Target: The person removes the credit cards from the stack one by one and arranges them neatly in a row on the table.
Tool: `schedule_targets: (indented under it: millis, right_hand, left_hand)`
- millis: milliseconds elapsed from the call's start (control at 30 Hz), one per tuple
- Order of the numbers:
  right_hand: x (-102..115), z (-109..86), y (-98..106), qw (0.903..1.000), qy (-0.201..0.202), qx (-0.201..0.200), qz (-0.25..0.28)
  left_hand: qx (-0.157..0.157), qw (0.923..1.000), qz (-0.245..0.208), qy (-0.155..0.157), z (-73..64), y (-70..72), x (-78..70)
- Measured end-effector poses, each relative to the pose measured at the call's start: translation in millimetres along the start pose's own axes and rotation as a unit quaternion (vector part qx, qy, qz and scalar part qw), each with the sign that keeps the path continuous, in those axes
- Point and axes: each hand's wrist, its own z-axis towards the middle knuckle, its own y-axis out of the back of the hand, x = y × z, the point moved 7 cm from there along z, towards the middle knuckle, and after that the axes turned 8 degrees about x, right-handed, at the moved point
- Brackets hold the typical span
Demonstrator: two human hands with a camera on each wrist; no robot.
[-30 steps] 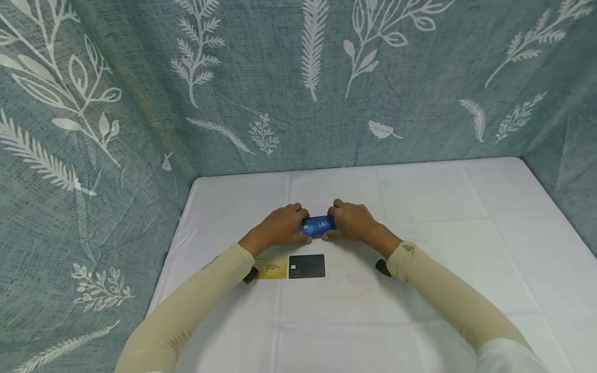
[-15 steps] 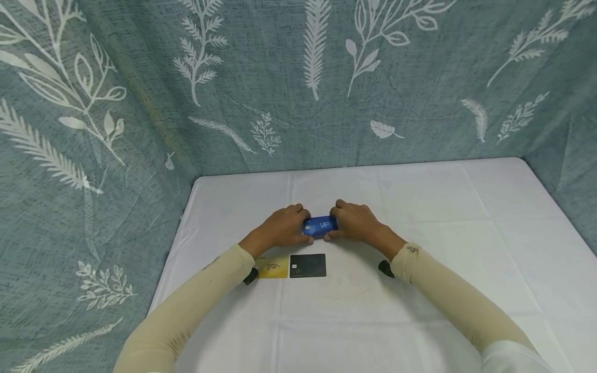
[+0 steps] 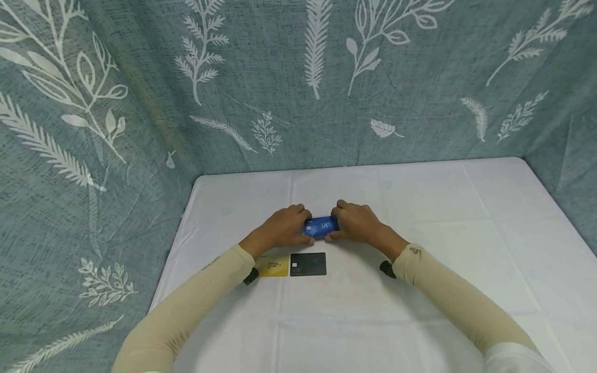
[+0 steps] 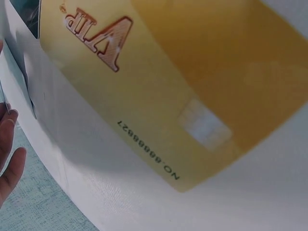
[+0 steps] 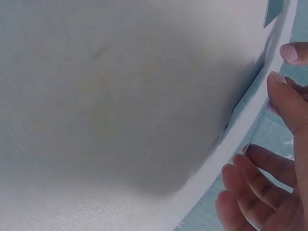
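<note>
A blue VIP card lies between both hands in the head view, its lettered face upward. My left hand pinches its left end, thumb at the near edge and fingers at the far one. At the right end, my right hand grips it the same way. Fingers of the right hand show curled at the right of the right wrist view; the left fingertips appear at that view's opposite side in the left wrist picture. Nearer the body lie a yellow VIP card, partly hidden by the left wrist, and a black VIP card.
A white cloth covers the table. Green leaf-patterned curtain hangs along its back and left sides. Small dark wrist devices sit under both forearms, the left one close by the yellow card.
Both hands keep hold of the blue card in nearly the same place. The whole head view has shifted very slightly; the black and yellow cards stay where they were on the cloth.
</note>
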Motion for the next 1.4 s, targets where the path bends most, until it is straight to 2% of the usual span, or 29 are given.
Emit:
schedule_targets:
  millis: [800,1400]
  right_hand:
    - [0,-10.3,4,0.9996,0.018,-0.018,-0.009]
    - [1,-11.0,2,0.9996,0.022,-0.014,-0.014]
  left_hand:
    - [0.006,1.0,-0.005,0.003,0.5,0.3,-7.6]
    - [-0.009,0.9999,-0.001,-0.007,-2.5,-0.5,-10.6]
